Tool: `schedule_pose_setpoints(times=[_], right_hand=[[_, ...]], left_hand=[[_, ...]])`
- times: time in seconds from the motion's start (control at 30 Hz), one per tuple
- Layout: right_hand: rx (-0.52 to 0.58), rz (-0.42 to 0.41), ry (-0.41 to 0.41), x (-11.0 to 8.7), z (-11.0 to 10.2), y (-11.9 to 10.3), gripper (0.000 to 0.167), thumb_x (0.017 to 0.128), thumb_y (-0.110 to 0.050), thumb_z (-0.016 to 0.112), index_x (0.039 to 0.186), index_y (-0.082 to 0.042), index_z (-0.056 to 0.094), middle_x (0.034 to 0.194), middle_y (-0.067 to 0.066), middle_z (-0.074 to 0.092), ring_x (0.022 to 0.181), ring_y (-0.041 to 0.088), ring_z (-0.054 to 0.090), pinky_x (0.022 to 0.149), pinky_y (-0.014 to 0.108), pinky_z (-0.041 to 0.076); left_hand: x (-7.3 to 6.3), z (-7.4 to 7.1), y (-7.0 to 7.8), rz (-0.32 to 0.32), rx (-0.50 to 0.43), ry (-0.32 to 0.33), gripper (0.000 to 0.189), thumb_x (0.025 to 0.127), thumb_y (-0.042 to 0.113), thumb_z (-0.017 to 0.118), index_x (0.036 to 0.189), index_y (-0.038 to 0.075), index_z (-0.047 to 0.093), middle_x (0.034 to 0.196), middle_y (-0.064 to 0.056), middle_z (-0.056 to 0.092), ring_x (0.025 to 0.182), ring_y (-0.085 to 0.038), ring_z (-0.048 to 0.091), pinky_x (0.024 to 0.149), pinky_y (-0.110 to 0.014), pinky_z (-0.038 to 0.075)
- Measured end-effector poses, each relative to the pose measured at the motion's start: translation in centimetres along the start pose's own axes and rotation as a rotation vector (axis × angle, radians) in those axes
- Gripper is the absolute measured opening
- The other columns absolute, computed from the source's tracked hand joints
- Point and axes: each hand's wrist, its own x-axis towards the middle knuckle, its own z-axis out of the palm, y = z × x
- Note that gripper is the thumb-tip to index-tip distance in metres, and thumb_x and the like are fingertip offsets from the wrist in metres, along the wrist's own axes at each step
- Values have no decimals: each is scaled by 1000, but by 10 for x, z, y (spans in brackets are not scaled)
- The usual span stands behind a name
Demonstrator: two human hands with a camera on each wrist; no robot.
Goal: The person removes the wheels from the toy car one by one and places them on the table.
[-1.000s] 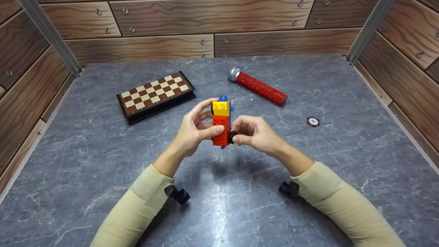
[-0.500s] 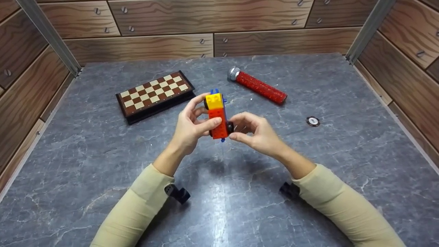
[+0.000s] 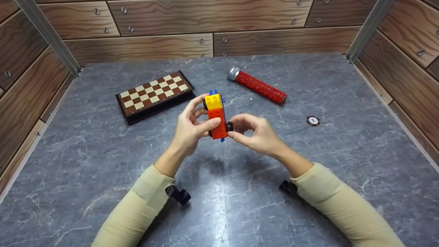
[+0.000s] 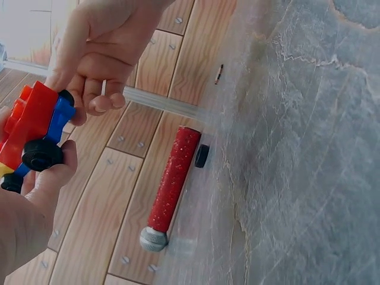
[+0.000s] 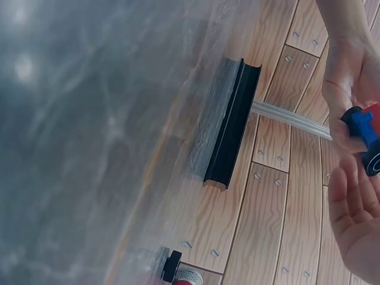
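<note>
A toy car (image 3: 217, 113) built of red and yellow blocks is held up above the table in my left hand (image 3: 188, 132), the thumb across its red side. It stands on end, yellow end away from me. The left wrist view shows its blue base (image 4: 58, 119) and black wheels (image 4: 43, 155). My right hand (image 3: 253, 132) pinches the black wheel (image 3: 229, 126) at the near right side of the car between thumb and forefinger. In the right wrist view the car is cut off at the right edge, with the right hand (image 5: 359, 243) below it.
A folded chessboard case (image 3: 156, 96) lies at the back left of the grey marbled table (image 3: 85, 164). A red glittery microphone (image 3: 260, 87) is at the back right, and a poker chip (image 3: 313, 120) lies to the right. Wood-patterned walls (image 3: 164, 17) enclose the table.
The toy car has shifted slightly left and away from me, and tilted a little. The right hand has followed at its wheel. Over the last half second little has moved.
</note>
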Motion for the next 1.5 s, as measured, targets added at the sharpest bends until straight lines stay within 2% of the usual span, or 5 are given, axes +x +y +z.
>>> schedule_pose_setpoints(times=[0.37, 0.63, 1.03, 1.23, 1.5], right_hand=[[-20, -31, 5, 0, 0, 0, 23, 79, 2, 68, 102, 2, 64, 87, 5, 68, 70, 17, 61, 65, 29, 53], [105, 88, -32, 2, -3, 0, 33, 83, -5, 68, 114, 3, 61, 99, 12, 67, 84, 22, 64, 72, 32, 54], [250, 172, -112, 4, -9, -1, 24, 80, -5, 72, 99, 4, 61, 92, 14, 64, 81, 27, 62, 71, 34, 55], [238, 202, -118, 5, -11, -3, 26, 79, -7, 73, 97, 5, 58, 90, 13, 63, 79, 25, 61, 71, 33, 55], [348, 247, -138, 9, -12, -1, 18, 82, 2, 67, 95, 7, 55, 84, 16, 60, 71, 21, 58, 67, 29, 53]], left_hand=[[-1, 1, 0, 7, 24, -13, 68, 77, -7, 69, 136, 9, 40, 103, -19, 57, 79, -34, 66, 62, -43, 56], [-1, 0, 1, -1, 25, -18, 68, 77, -6, 69, 136, 10, 40, 103, -19, 57, 77, -33, 67, 62, -43, 56], [-2, 0, 1, 23, 50, -79, 66, 75, -5, 72, 133, 9, 43, 95, -16, 58, 71, -30, 66, 52, -30, 54], [-1, -1, 0, 34, 38, -101, 66, 75, -6, 72, 133, 7, 43, 95, -17, 58, 72, -31, 66, 53, -31, 55], [3, -2, 1, 42, 23, -128, 66, 75, -6, 71, 133, 7, 43, 98, -19, 58, 74, -34, 65, 58, -37, 57]])
